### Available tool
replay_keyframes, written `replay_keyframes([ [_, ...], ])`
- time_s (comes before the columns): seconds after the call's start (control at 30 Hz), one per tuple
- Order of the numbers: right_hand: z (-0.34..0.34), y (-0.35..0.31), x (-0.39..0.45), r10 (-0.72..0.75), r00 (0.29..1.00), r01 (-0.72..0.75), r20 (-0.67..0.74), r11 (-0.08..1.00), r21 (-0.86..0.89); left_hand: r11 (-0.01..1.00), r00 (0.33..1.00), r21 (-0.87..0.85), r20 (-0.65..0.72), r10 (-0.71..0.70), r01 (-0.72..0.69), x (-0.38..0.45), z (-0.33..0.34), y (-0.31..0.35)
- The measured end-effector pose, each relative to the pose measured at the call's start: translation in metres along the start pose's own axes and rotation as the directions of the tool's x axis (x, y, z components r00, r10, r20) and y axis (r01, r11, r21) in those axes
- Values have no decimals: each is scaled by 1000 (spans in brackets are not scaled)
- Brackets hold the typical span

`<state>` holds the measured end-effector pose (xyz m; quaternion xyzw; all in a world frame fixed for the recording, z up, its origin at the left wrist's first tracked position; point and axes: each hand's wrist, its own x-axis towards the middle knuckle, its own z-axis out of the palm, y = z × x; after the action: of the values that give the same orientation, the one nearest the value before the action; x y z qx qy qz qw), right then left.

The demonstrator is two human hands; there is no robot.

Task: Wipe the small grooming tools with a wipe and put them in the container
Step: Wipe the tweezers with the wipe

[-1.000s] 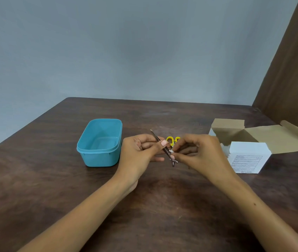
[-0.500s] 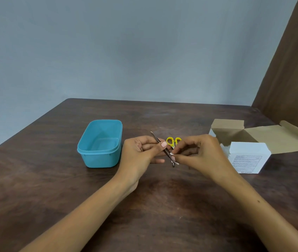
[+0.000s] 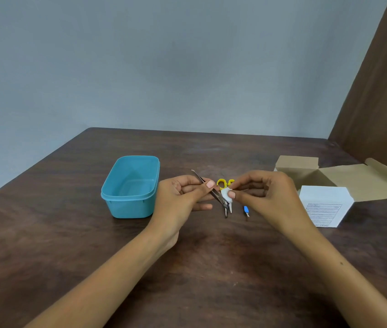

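Near centre: left hand pinches thin metal tweezers mid-shaft; right hand pinches small white wipe round its lower part, so wiping's underway. Just past: yellow-handled scissors and blue-tipped tool on table, prob. unwiped. Far left, teal container looks empty, so nothing stowed yet. Right: white box.

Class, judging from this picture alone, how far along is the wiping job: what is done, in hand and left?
Done: nothing; the turquoise plastic container looks empty. In hand: the left hand holds slim metal tweezers while the right hand pinches a small white wipe against them. Left: the yellow-handled scissors and blue-handled small tool lie on the dark wooden table.
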<state>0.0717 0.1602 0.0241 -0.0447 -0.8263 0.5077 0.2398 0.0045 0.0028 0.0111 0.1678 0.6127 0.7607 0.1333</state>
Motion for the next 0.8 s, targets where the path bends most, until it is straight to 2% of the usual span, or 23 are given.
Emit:
replay_keyframes([
  [0.17, 0, -2, 0, -19, 1000, 19, -5, 1000, -3, 1000, 1000, -6, -7, 2, -2, 0, 0, 0],
  [0.4, 0, 0, 0, -7, 993, 7, 116, 1000, 4, 1000, 1000, 2, -21, 8, -8, 0, 1, 0],
  [0.53, 0, 2, 1, 45, 991, -56, 122, 994, 89, 1000, 1000, 11, -3, 3, -3, -2, 1, 0],
  [0.8, 8, 1, -2, 54, 990, -60, 130, 997, 49, 998, 1000, 60, 29, 2, -4, -3, 1, 0],
])
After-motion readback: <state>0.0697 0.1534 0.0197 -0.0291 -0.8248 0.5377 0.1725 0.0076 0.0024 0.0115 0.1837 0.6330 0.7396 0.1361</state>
